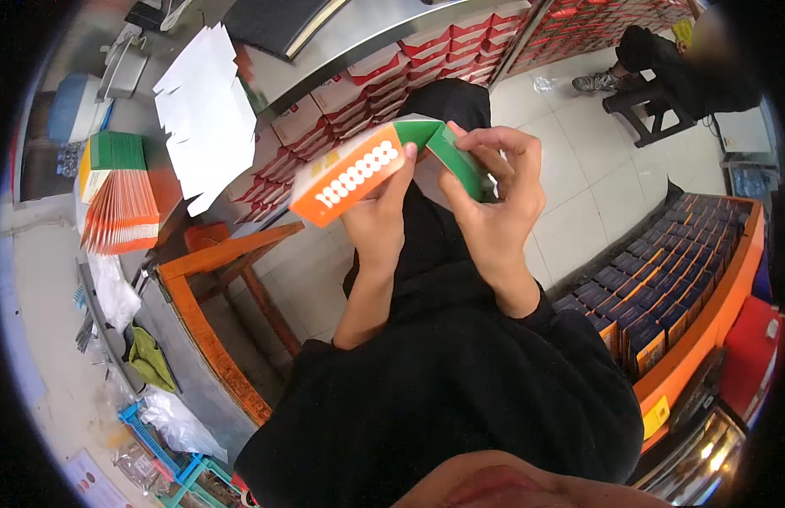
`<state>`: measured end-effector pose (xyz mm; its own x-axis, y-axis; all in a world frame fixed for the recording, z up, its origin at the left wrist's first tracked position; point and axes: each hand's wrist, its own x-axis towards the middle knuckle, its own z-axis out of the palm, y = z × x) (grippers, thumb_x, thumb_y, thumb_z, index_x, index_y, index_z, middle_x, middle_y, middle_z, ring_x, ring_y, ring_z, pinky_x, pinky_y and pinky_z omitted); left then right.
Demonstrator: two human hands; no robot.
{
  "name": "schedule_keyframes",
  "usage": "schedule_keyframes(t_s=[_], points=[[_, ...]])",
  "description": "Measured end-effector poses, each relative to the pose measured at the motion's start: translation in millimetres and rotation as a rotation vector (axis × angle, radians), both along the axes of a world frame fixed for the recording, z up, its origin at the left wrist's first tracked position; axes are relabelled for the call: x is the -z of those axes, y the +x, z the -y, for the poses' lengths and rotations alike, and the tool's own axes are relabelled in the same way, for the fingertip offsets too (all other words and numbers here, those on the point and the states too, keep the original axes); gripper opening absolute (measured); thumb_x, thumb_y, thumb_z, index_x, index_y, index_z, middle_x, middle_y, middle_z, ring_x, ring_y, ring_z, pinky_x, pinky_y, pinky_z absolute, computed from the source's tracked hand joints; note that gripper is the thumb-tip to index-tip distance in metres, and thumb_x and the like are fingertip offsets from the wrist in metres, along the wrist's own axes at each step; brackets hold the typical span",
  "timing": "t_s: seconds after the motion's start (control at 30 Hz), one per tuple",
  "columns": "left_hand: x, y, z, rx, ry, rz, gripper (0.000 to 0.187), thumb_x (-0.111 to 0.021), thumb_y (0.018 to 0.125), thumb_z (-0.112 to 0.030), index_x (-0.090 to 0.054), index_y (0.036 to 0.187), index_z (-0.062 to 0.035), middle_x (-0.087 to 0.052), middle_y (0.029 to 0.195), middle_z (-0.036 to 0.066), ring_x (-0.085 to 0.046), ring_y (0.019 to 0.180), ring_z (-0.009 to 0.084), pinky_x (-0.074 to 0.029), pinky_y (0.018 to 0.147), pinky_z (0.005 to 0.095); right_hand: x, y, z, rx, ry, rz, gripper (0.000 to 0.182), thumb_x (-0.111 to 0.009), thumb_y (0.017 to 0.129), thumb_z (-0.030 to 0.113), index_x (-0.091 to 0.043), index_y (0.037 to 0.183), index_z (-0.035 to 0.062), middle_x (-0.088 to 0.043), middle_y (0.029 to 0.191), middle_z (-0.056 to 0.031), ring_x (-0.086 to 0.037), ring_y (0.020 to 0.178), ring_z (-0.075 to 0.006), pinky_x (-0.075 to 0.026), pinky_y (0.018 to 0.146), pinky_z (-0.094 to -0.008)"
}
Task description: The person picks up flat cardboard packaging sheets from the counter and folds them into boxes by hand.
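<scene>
An orange, white and green carton (352, 182) is held up in front of my chest. My left hand (377, 222) is closed around its orange side, the thumb lying near the printed white ovals. At the carton's right end, a green flap (457, 162) stands out at an angle. My right hand (501, 199) pinches this flap between thumb and fingers. The carton's far side and my left fingers behind it are hidden.
On the left lie white cut sheets (208, 118) and a fanned stack of orange-green flat cartons (121, 212). Red-white boxes (359, 89) line the bench underside. To the right, an orange-edged crate (706, 326) holds dark boxes. Another person (655, 63) is near a black stool (651, 114).
</scene>
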<state>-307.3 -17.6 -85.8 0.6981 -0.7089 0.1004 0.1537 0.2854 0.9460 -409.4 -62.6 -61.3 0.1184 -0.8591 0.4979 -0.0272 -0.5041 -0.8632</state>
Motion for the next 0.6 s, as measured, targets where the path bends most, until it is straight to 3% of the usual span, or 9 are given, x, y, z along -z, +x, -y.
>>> schedule_keyframes(t_s=[0.1,0.2,0.23,0.33,0.37,0.4,0.47,0.6], points=[[10.5,-1.9,5.9,0.009,0.018,0.160,0.024,-0.068,0.087,0.006,-0.063,0.110,0.0100,-0.066,0.103,0.006,-0.064,0.089,0.0124,-0.054,0.078,0.0249,4.7,2.4,-1.0,0.027,-0.092,-0.016,0.042,-0.070,0.079,-0.006,-0.048,0.113,-0.0022,-0.065,0.097,-0.0151,-0.068,0.104,-0.0284,-0.054,0.087,-0.0348],[18.0,-14.3,11.0,0.065,-0.158,0.142,0.026,-0.067,0.087,0.007,-0.062,0.111,0.0094,-0.066,0.105,0.007,-0.064,0.090,0.0124,-0.054,0.078,0.0237,5.2,1.5,2.4,0.011,0.076,0.043,0.042,-0.068,0.081,-0.007,-0.044,0.115,-0.0020,-0.065,0.096,-0.0148,-0.067,0.104,-0.0268,-0.053,0.090,-0.0350],[20.6,-17.4,6.6,0.084,-0.135,0.118,0.024,-0.066,0.088,0.005,-0.062,0.111,0.0078,-0.066,0.107,0.009,-0.063,0.095,0.0138,-0.053,0.084,0.0270,5.7,0.2,6.2,-0.041,0.177,0.107,0.044,-0.067,0.082,-0.006,-0.041,0.117,-0.0011,-0.065,0.096,-0.0134,-0.066,0.105,-0.0238,-0.050,0.093,-0.0341],[25.0,-9.3,6.6,0.155,-0.156,-0.026,0.022,-0.065,0.089,0.002,-0.062,0.111,0.0055,-0.064,0.111,0.010,-0.062,0.103,0.0166,-0.051,0.092,0.0329,11.5,-6.1,11.6,-0.106,0.222,0.214,0.046,-0.068,0.083,-0.005,-0.040,0.118,0.0006,-0.065,0.096,-0.0111,-0.064,0.109,-0.0220,-0.047,0.095,-0.0329],[28.1,-5.5,6.4,0.196,-0.211,-0.035,0.030,-0.057,0.095,-0.002,-0.053,0.123,0.0062,-0.059,0.122,0.017,-0.060,0.112,0.0244,-0.056,0.092,0.0408,10.6,-6.9,11.4,-0.149,0.235,0.223,0.047,-0.069,0.083,-0.004,-0.039,0.118,0.0015,-0.066,0.094,-0.0089,-0.062,0.111,-0.0217,-0.045,0.097,-0.0331],[19.7,-5.8,6.0,0.218,-0.231,-0.229,0.031,-0.065,0.090,-0.001,-0.057,0.120,0.0034,-0.060,0.119,0.013,-0.060,0.109,0.0215,-0.049,0.098,0.0397,11.4,-6.8,10.4,-0.159,0.238,0.235,0.047,-0.069,0.083,-0.004,-0.038,0.118,0.0018,-0.067,0.093,-0.0087,-0.061,0.112,-0.0217,-0.044,0.098,-0.0332],[19.7,-1.0,6.4,0.227,-0.135,-0.300,0.034,-0.062,0.094,-0.009,-0.054,0.125,-0.0008,-0.058,0.125,0.015,-0.061,0.111,0.0290,-0.055,0.091,0.0444,12.7,-4.9,8.5,-0.188,0.240,0.262,0.046,-0.069,0.083,-0.004,-0.038,0.117,0.0022,-0.067,0.092,-0.0083,-0.061,0.113,-0.0217,-0.044,0.098,-0.0335],[50.1,12.3,3.3,0.319,-0.127,-0.459,0.033,-0.066,0.091,-0.013,-0.058,0.122,-0.0041,-0.062,0.121,0.011,-0.063,0.108,0.0243,-0.054,0.091,0.0404,17.5,-3.9,11.6,-0.204,0.271,0.302,0.046,-0.068,0.082,-0.004,-0.038,0.116,0.0027,-0.068,0.092,-0.0082,-0.062,0.112,-0.0215,-0.045,0.098,-0.0336]])
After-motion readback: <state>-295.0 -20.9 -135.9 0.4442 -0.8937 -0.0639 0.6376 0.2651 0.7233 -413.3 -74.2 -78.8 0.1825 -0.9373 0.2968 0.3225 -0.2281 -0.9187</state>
